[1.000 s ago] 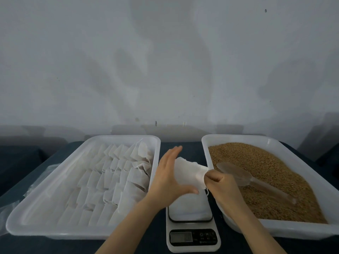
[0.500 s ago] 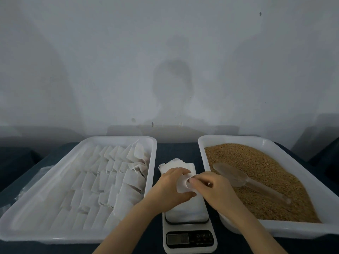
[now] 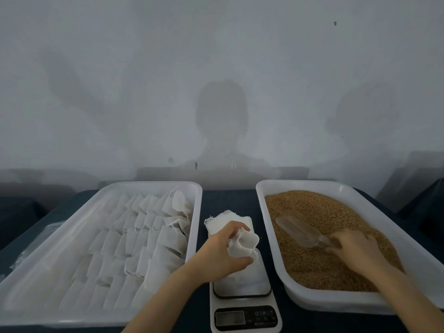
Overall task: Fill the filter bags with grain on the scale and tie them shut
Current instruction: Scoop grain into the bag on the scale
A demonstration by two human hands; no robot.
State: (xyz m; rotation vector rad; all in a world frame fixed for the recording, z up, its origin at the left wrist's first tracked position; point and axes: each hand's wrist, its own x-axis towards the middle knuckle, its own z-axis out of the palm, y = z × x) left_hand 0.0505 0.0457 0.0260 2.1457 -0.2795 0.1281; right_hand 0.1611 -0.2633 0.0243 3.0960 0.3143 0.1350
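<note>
Clamping left fingers (image 3: 230, 230) hold filter bag (image 3: 242, 243) mouth rightward; right fingers (image 3: 341, 237) grip scoop (image 3: 298, 230).

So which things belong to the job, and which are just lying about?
In the job: filter bag in left hand, scoop by right hand, grain, scale, stack of bags, bag tray.
Lying about: clear plastic sheet at table's left edge.

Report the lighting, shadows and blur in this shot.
Head view: dim, flat light; a person's shadow falls on the wall; the right hand at the scoop is motion-blurred; the left hand and filter bag look sharper; the scale display is unreadable.
</note>
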